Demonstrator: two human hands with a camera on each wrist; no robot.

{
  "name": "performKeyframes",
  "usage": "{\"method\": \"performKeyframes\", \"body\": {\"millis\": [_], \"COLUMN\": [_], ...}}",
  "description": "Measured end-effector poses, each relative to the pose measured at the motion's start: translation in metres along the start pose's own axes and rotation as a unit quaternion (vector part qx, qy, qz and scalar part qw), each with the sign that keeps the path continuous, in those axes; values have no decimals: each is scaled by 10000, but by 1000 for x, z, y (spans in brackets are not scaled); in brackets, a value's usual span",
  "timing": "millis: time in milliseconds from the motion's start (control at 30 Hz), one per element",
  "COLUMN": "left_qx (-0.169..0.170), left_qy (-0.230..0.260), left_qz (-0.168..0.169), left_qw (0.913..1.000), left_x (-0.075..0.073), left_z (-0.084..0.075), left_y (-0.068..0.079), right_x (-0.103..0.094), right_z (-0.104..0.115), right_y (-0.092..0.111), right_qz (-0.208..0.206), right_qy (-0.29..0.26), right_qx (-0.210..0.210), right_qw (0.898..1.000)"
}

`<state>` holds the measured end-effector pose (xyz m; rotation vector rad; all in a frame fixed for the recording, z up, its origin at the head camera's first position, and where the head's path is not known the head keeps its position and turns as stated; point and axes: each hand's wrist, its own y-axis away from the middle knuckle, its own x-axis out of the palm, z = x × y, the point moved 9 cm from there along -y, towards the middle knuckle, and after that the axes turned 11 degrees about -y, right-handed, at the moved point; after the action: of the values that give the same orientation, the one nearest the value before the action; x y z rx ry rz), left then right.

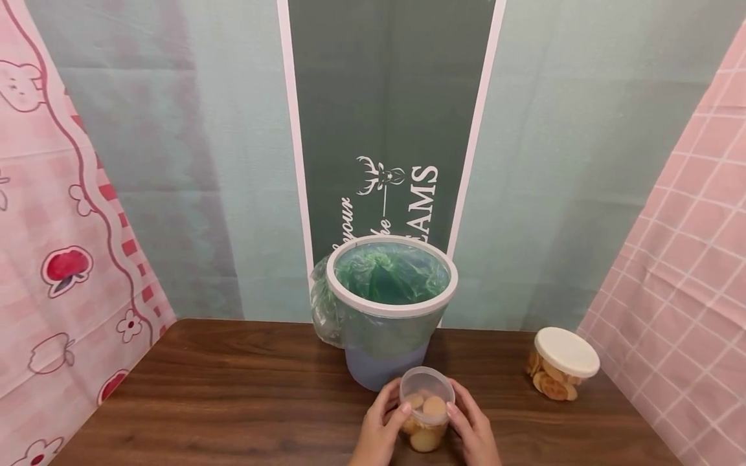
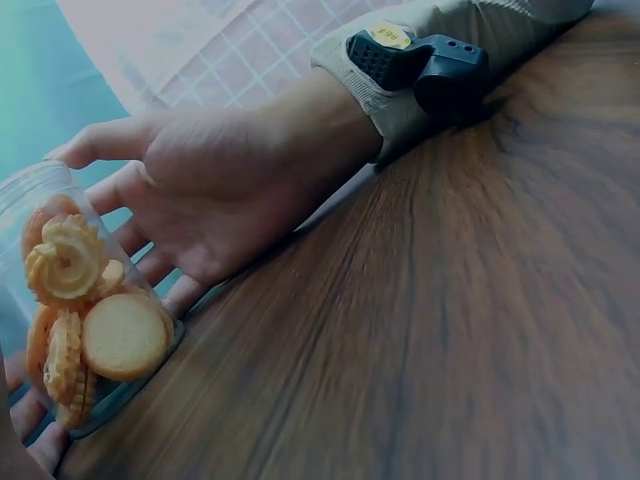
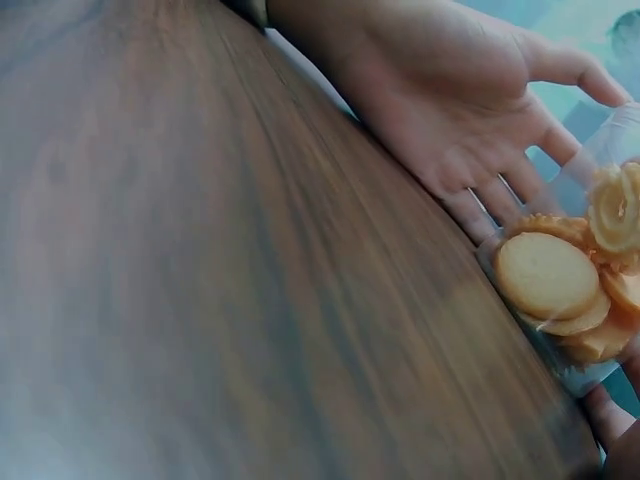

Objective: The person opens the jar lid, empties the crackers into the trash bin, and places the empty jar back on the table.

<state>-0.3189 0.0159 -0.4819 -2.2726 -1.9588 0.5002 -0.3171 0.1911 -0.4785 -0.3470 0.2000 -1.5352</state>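
Note:
A clear plastic jar of cookies (image 1: pixel 427 419) stands upright between both hands, low in the head view. From its left side my left hand (image 1: pixel 380 424) holds it, thumb on the near wall and fingers around the side. On the opposite side my right hand (image 1: pixel 474 427) grips it in much the same way. Round pale cookies (image 2: pixel 125 335) and a swirled cookie (image 2: pixel 65 262) show through the wall in the left wrist view. The right wrist view shows the left hand's palm (image 3: pixel 440 110) facing the jar, with fingertips against it.
Just behind the jar stands a bluish bin (image 1: pixel 384 362) with a white rim and a green plastic liner (image 1: pixel 381 278). At the right, a second jar (image 1: pixel 559 375) of cookies has a white lid (image 1: pixel 566 351). Cloth walls enclose the wooden table (image 1: pixel 245 388).

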Motion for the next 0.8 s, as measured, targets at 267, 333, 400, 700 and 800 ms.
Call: {"method": "performKeyframes", "body": {"millis": [267, 333, 400, 700, 800], "left_qx": [43, 77, 155, 169, 207], "left_qy": [-153, -164, -171, -177, -241], "left_qz": [-169, -214, -243, -241, -293], "left_qw": [9997, 9996, 9994, 9994, 9991], "left_x": [-25, -30, -34, -45, -48], "left_z": [3, 3, 2, 0, 1], "left_y": [7, 8, 9, 9, 8], "right_x": [27, 32, 36, 45, 47], "right_z": [6, 6, 6, 4, 5], "right_y": [1, 0, 0, -4, -6], "right_qz": [93, 117, 106, -119, -190], "right_qy": [-176, -174, -166, 118, 285], "right_qx": [-248, -296, -319, -282, -278], "right_qw": [9995, 9993, 9993, 9995, 9990]}}
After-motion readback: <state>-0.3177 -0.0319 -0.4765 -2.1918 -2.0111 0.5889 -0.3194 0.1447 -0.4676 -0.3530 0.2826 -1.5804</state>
